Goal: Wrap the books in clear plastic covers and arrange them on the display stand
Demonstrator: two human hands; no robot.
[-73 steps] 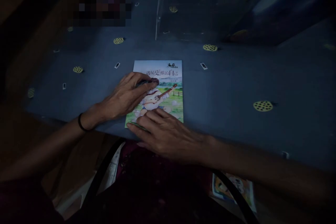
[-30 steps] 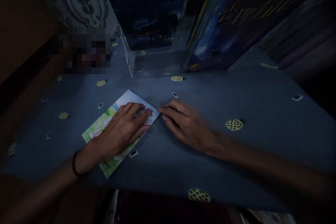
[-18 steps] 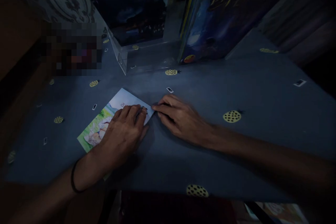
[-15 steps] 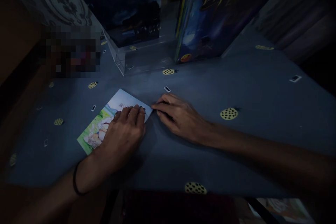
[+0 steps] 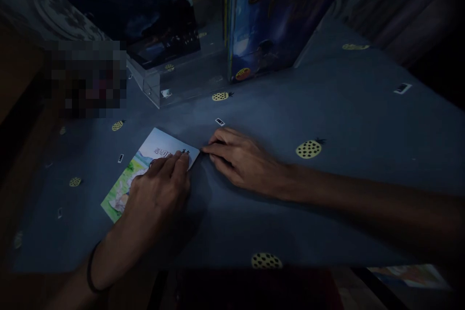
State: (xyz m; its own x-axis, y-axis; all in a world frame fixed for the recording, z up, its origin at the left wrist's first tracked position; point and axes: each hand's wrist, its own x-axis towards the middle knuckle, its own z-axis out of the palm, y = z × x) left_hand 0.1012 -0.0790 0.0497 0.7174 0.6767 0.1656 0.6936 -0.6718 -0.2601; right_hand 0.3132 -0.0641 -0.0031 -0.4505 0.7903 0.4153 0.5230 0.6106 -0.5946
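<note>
An illustrated card or thin booklet (image 5: 155,141), with a pale blue top, green grass and dark lettering, lies slanted on the table. Across it rests my left hand (image 5: 160,184), fingers laid over the lettering and covering much of the picture. A dark band circles that wrist. At the card's right corner, my right hand (image 5: 240,157) has its thumb and fingers drawn together, with the fingertips at the very edge. The side of this hand lies on the tablecloth.
A blue-grey tablecloth (image 5: 348,121) with yellow pineapple prints covers the table. Behind the hands stand dark blue books (image 5: 276,24) and a clear plastic holder (image 5: 150,87) with a dark cover (image 5: 145,19). A pixelated patch hides something at left.
The whole view has shifted slightly, so the books, card and hands appear further left. Both hands keep about the same places on the card.
</note>
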